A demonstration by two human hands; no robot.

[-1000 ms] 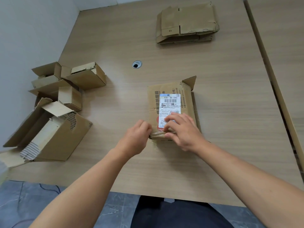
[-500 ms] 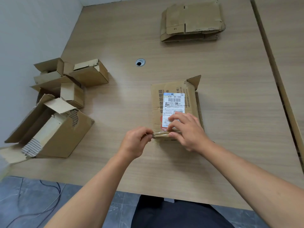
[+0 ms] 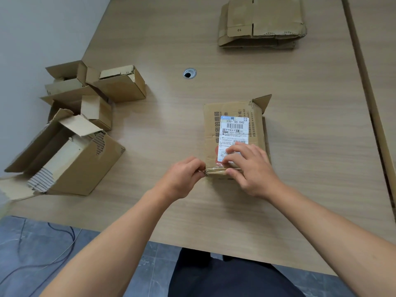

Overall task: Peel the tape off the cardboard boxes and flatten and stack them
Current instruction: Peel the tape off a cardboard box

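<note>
A brown cardboard box with a white shipping label lies in the middle of the wooden table. Clear tape runs along its near edge. My left hand pinches the tape end at the box's near left corner. My right hand presses down on the near end of the box, fingers over the label and thumb on the near edge. One flap stands up at the far right corner.
A stack of flattened boxes lies at the far side of the table. Several open boxes are piled at the left edge against the wall. A round cable hole sits behind the box. Cables lie on the floor below left.
My left hand has shifted slightly left from the box corner, drawing the tape end out with it. My right hand stays pressed on the box.
</note>
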